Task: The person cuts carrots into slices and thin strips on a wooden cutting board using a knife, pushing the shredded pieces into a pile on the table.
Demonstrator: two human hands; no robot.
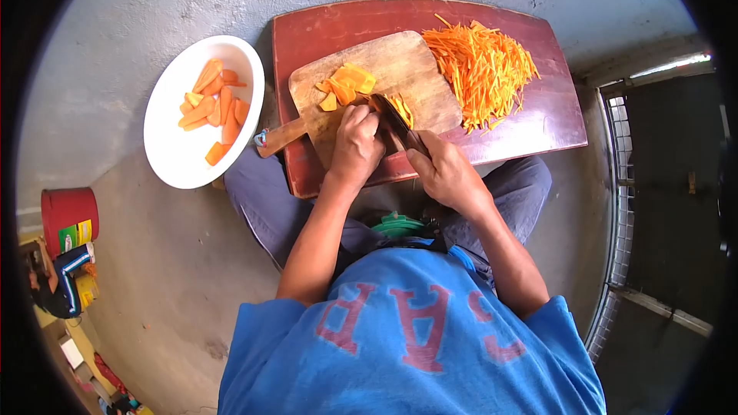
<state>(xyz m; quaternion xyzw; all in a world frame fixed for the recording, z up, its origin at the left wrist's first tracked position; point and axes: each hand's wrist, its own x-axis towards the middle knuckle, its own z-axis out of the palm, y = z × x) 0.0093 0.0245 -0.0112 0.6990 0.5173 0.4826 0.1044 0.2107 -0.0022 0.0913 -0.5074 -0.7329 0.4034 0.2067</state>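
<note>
My right hand point(447, 173) grips the handle of a knife point(393, 117), its dark blade angled up and left over the wooden cutting board point(423, 69). Close beside the blade, my left hand point(358, 144) is curled with its fingertips down on carrot slices, which the fingers mostly hide. Thin carrot strips point(403, 110) lie just right of the blade. Farther up the board sits a small group of flat carrot slices point(347, 82). A large heap of shredded carrot point(484, 73) covers the board's right edge and the red table beside it.
The board rests on a low red table point(538, 119) against a painted wall. To the left stands a white basin point(171, 155) holding carrot pieces point(217, 107). My crossed legs flank the table's front edge. A red bucket point(69, 215) is at far left, a dark door point(669, 184) at right.
</note>
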